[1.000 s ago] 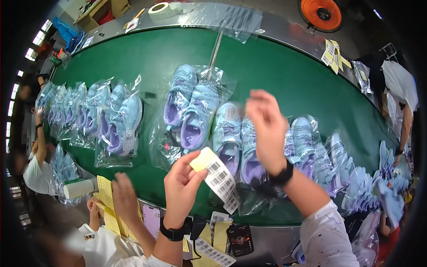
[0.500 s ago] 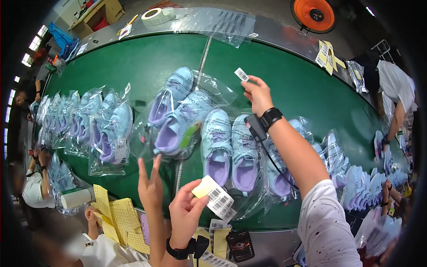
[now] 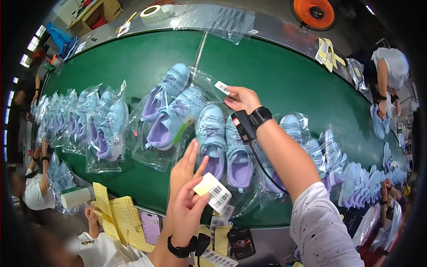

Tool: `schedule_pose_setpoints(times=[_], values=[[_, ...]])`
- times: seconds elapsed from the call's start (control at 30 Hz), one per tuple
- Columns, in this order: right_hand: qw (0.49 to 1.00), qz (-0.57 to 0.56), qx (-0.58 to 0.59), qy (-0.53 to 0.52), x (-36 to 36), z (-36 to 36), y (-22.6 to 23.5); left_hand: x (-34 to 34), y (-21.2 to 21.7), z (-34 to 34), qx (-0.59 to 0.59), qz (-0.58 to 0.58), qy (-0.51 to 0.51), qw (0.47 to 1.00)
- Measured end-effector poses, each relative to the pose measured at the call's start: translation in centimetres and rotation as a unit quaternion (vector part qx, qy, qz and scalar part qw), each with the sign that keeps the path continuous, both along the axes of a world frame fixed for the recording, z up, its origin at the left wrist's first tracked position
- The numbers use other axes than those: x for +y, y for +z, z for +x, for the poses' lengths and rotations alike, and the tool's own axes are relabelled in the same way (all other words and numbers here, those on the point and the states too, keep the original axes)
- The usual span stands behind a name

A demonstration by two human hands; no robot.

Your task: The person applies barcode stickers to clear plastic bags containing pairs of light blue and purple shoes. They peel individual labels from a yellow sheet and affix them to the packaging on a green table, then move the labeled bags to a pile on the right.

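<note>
Shoes (image 3: pixel 109 127) in clear bags (image 3: pixel 104 168), light blue with lilac linings, lie in a row at the far left of the green surface (image 3: pixel 258 58), too crowded for me to count. Near them is one white cylinder (image 3: pixel 76 197), then a co-worker's hand (image 3: pixel 91 215) gripping yellow sheets (image 3: pixel 126 220), and one lilac phone (image 3: pixel 150 228). Next comes a tilted pair, two bagged shoes (image 3: pixel 162 129). The co-worker's other hand (image 3: pixel 181 171), fingers spread, shows just beyond my left hand (image 3: pixel 189 209). My left is clamped on one label sheet (image 3: pixel 215 193) printed with barcodes, held above the surface. Beyond it, two more bagged shoes (image 3: pixel 240 162) lie side by side, toes away from me. My right hand (image 3: pixel 242 99), well apart from the left, pinches one small barcode label (image 3: pixel 221 87) near both pairs; I cannot tell whether it touches either bag. One black device (image 3: pixel 242 127) sits at my right wrist. Farther right, many bagged shoes (image 3: pixel 331 155) crowd the surface, overlapping beyond counting, and one orange fan (image 3: pixel 313 13) stands past the far edge.
</note>
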State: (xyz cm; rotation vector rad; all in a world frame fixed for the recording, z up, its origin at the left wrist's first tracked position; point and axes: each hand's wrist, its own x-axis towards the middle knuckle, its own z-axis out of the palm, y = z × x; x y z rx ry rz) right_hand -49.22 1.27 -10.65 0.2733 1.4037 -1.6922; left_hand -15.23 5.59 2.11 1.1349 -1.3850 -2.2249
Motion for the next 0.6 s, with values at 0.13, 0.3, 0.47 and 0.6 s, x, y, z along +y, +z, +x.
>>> schedule_pose_setpoints(times=[0.13,0.3,0.47,0.6], values=[[0.999,-0.017,-0.024,-0.024,-0.8,0.5,-1.2,0.6,0.4,-0.6,-0.001,0.004,0.019,1.000],[0.994,-0.004,-0.028,-0.108,-2.0,1.5,-1.9,1.2,0.2,-0.9,0.007,-0.002,0.025,1.000],[0.985,0.103,0.087,-0.111,-1.7,1.2,-1.0,2.3,-0.3,-1.1,0.033,-0.054,0.008,0.998],[0.934,0.067,0.349,0.019,3.6,3.3,3.4,2.8,2.1,-0.7,0.015,-0.089,0.087,0.992]])
